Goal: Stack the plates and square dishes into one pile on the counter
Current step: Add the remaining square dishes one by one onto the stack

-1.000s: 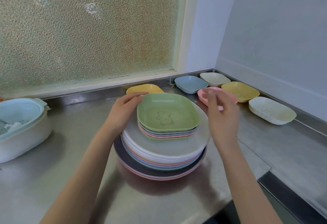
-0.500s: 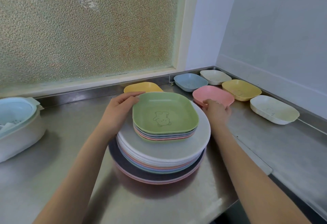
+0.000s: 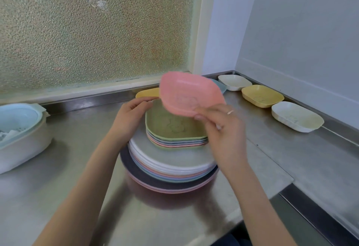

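At the far left of the steel tabletop [image 3: 58,197] sat a white tub [image 3: 21,144] with a pale blue basket [image 3: 19,117] nested inside it, partly cut off by the frame edge. Behind it ran a pebbled glass window [image 3: 93,30] along the back of the tabletop.

The left hand [image 3: 130,119] rested against the left side of the pile, its grip loosely curled with the fingertips touching the rim of the green square dish [image 3: 171,127] on top; whether it truly clasped that rim could not be told. The pile itself stood in the middle of the tabletop: wide round plates [image 3: 167,166] in grey, pink, blue and white at the bottom, then a smaller stack of square dishes [image 3: 174,142], green uppermost.

Above the green dish hung the pink square dish [image 3: 190,94], tilted and clear of the pile, blurred by motion. The right hand [image 3: 223,129] had it pinched at its near right edge, thumb on top and fingers below, a ring showing on one finger. A yellow dish [image 3: 147,93] peeked out behind the pile, and a blue dish [image 3: 220,85] showed just past the pink one.

To the right, near the wall, lay a cream dish [image 3: 233,82], another yellow dish [image 3: 261,96], and a white dish [image 3: 297,116] in a row, each apart from the pile.
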Action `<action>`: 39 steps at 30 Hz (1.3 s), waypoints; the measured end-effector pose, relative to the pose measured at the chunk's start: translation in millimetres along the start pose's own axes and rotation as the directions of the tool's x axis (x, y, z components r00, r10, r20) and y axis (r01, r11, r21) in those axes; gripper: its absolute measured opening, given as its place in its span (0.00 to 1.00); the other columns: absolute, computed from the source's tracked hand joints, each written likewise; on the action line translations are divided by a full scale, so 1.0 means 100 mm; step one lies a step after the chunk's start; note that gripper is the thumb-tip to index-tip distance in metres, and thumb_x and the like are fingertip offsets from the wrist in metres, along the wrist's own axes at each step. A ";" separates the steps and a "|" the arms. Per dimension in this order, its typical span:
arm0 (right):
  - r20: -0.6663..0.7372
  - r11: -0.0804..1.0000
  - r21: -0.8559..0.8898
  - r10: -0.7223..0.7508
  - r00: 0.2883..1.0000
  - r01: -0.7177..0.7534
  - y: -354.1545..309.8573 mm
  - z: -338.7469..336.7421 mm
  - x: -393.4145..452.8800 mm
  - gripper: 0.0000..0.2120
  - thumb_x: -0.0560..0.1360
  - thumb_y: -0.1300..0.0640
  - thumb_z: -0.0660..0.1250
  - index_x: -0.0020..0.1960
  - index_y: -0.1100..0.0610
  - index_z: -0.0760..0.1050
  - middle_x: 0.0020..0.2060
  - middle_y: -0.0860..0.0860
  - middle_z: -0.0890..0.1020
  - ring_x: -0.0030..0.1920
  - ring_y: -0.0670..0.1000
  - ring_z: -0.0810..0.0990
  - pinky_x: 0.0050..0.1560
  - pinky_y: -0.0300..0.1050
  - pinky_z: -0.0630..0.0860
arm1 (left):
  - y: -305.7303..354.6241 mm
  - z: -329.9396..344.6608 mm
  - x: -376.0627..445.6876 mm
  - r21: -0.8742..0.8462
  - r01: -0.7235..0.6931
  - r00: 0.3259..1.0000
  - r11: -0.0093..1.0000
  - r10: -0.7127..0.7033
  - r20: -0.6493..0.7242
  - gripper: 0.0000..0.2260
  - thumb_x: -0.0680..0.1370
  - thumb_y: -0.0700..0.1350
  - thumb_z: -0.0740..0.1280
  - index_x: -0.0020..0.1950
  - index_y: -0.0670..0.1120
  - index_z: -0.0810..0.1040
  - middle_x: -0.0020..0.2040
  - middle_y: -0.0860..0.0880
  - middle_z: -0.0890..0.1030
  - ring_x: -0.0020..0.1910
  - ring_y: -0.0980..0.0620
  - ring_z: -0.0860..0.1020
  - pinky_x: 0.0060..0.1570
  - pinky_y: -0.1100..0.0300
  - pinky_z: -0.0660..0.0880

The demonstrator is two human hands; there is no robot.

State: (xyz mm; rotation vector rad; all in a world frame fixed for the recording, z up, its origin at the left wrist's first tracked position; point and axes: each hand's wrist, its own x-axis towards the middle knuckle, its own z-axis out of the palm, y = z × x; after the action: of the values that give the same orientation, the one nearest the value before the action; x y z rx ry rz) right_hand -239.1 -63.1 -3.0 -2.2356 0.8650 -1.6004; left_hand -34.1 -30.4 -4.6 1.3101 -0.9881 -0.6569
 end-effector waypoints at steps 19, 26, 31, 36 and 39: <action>0.177 0.998 -0.068 0.016 0.984 -0.004 -0.22 -0.03 -0.32 0.06 0.75 0.57 0.64 0.45 0.52 0.80 0.43 0.44 0.81 0.48 0.45 0.74 0.57 0.62 0.71 | -0.04 -0.04 0.06 0.162 -0.057 0.998 0.985 0.051 0.044 0.13 0.80 0.53 0.58 0.54 0.56 0.82 0.53 0.59 0.82 0.54 0.59 0.78 0.56 0.62 0.70; 0.191 0.996 -0.087 0.019 0.981 -0.002 -0.15 -0.03 -0.35 0.10 0.76 0.50 0.60 0.45 0.50 0.79 0.43 0.42 0.80 0.48 0.43 0.74 0.58 0.61 0.70 | -0.06 -0.02 0.07 0.062 -0.032 0.999 0.998 0.032 0.003 0.10 0.78 0.48 0.63 0.44 0.52 0.84 0.42 0.57 0.84 0.44 0.58 0.80 0.53 0.58 0.72; 0.051 0.940 0.172 0.291 0.955 -0.296 -0.07 -0.02 -0.44 0.15 0.78 0.42 0.56 0.63 0.39 0.71 0.66 0.38 0.69 0.69 0.41 0.63 0.67 0.37 0.63 | -0.18 -0.12 0.10 -0.263 0.179 0.982 0.948 -0.187 -0.003 0.19 0.80 0.55 0.54 0.60 0.46 0.78 0.60 0.47 0.80 0.61 0.48 0.76 0.68 0.47 0.66; 0.098 0.785 0.232 0.569 0.817 -0.574 0.04 0.04 -0.49 0.21 0.77 0.36 0.51 0.69 0.32 0.58 0.72 0.33 0.58 0.71 0.34 0.53 0.70 0.41 0.53 | -0.28 -0.20 -0.05 -0.040 -0.030 0.999 0.999 0.031 0.041 0.19 0.78 0.56 0.57 0.62 0.50 0.78 0.61 0.50 0.80 0.62 0.52 0.76 0.66 0.52 0.68; 0.091 0.752 0.264 0.605 0.791 -0.605 0.05 0.09 -0.53 0.19 0.78 0.38 0.50 0.69 0.32 0.57 0.73 0.35 0.57 0.72 0.37 0.53 0.69 0.41 0.53 | -0.35 -0.26 -0.11 0.088 -0.141 0.974 0.986 0.154 -0.166 0.16 0.76 0.53 0.59 0.58 0.49 0.81 0.57 0.51 0.82 0.59 0.56 0.78 0.63 0.57 0.70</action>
State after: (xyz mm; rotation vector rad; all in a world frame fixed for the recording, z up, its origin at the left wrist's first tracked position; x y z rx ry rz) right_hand -244.3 -36.5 -49.7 -1.5265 1.1328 -1.2991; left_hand -12.2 -14.6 -40.7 1.3220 -0.9652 -0.3882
